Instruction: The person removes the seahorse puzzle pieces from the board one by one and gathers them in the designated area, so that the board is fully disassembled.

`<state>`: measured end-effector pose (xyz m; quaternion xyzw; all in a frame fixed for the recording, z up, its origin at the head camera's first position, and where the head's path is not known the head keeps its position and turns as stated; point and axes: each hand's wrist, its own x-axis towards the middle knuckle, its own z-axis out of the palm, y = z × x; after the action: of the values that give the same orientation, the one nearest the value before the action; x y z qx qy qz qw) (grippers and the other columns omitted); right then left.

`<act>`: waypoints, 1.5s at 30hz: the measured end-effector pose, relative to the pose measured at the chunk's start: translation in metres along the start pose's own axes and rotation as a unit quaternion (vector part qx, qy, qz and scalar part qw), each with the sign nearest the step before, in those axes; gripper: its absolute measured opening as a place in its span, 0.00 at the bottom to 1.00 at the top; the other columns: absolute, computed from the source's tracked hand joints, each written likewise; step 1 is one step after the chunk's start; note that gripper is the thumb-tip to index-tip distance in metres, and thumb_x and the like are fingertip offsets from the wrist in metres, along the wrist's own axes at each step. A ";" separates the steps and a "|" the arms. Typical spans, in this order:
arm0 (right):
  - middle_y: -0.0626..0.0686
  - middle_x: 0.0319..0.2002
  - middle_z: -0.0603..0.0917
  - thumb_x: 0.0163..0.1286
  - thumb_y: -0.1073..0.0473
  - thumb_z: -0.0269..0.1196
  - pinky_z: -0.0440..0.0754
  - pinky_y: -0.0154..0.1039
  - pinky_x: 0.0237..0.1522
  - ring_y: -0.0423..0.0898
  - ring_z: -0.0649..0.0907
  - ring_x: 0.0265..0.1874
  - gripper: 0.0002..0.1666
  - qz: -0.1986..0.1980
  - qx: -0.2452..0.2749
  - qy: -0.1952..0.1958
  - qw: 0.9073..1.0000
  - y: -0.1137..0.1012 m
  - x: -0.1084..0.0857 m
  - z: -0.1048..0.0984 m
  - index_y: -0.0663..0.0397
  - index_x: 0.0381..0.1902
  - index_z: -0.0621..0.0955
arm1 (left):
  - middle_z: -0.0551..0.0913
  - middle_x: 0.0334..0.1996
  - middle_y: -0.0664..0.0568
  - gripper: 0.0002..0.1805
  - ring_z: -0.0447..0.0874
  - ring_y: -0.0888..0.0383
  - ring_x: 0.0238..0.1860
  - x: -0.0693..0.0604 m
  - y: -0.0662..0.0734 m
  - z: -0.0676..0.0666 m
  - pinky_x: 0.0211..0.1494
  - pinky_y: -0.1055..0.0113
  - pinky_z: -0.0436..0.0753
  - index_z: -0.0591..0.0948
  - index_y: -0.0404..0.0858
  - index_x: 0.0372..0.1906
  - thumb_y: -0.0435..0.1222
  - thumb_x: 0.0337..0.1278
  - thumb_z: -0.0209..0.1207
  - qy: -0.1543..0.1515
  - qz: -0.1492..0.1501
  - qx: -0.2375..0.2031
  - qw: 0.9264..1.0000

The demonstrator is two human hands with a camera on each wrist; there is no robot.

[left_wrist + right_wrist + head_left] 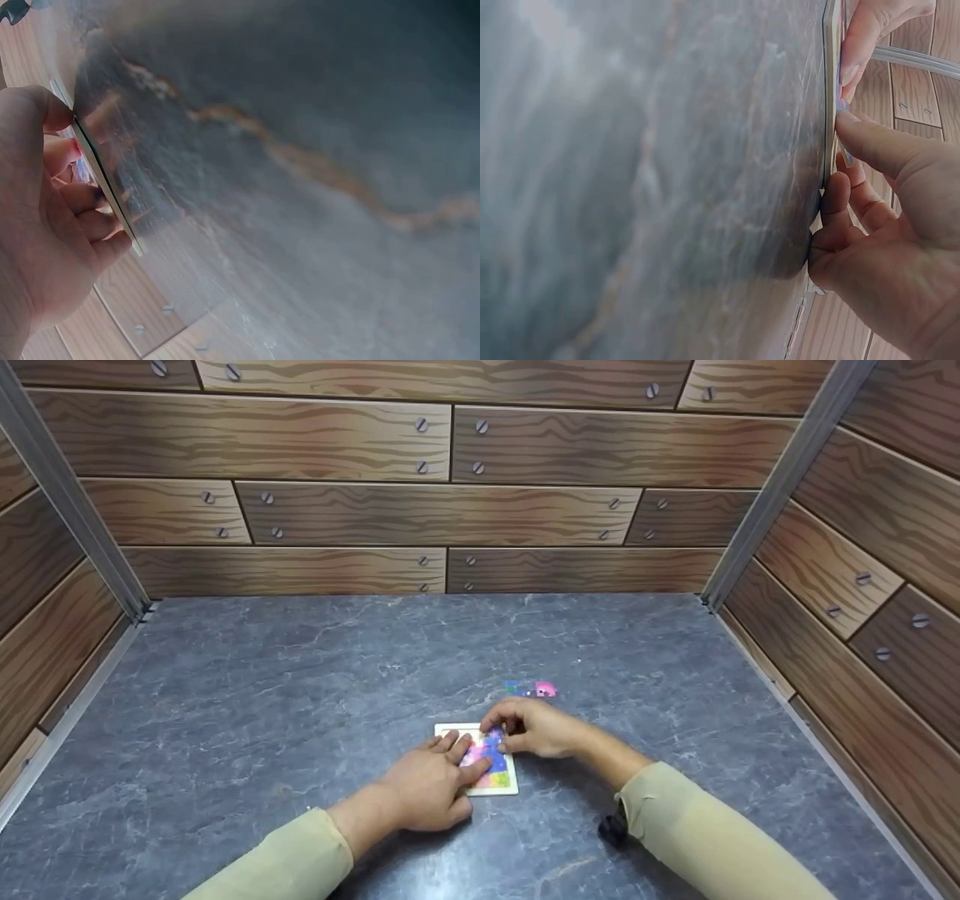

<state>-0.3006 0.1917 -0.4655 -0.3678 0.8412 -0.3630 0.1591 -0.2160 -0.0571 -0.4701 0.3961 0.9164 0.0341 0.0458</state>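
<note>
A small jigsaw puzzle board (491,791) with a pale frame lies on the table, partly filled with pink, blue and yellow pieces. My left hand (427,787) rests on its left side, fingers spread over the picture; the left wrist view has the thumb at the board's edge (105,176). At the upper right of the board, my right hand (544,727) pinches a bluish puzzle piece (846,157) between thumb and fingers. That piece is mostly hidden by the fingers and sits tilted against the board in the right wrist view.
Loose puzzle pieces, one with a pink figure (546,689), lie just beyond my right hand. The grey marbled table (300,675) is bounded by wood-patterned walls (337,514) at the back and sides. A black object (613,829) hangs at the right cuff.
</note>
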 end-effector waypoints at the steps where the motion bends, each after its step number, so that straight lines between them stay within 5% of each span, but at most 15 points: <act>1: 0.55 0.48 0.84 0.68 0.69 0.72 0.79 0.39 0.49 0.47 0.79 0.43 0.18 0.002 0.004 0.002 1.000 0.000 0.000 0.000 0.60 0.55 0.85 | 0.67 0.76 0.32 0.35 0.66 0.36 0.77 0.000 0.000 0.000 0.79 0.48 0.67 0.70 0.48 0.81 0.49 0.72 0.52 0.000 0.000 0.000 1.000; 45: 0.54 0.46 0.87 0.68 0.65 0.72 0.81 0.37 0.49 0.42 0.81 0.43 0.22 0.032 0.009 0.010 0.999 -0.001 -0.002 -0.001 0.63 0.59 0.85 | 0.68 0.76 0.32 0.35 0.66 0.36 0.77 0.000 0.000 -0.001 0.79 0.49 0.67 0.70 0.49 0.81 0.49 0.71 0.52 -0.001 0.000 0.003 1.000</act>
<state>-0.2999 0.1934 -0.4640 -0.3359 0.8505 -0.3693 0.1656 -0.2161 -0.0568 -0.4695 0.3965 0.9164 0.0314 0.0452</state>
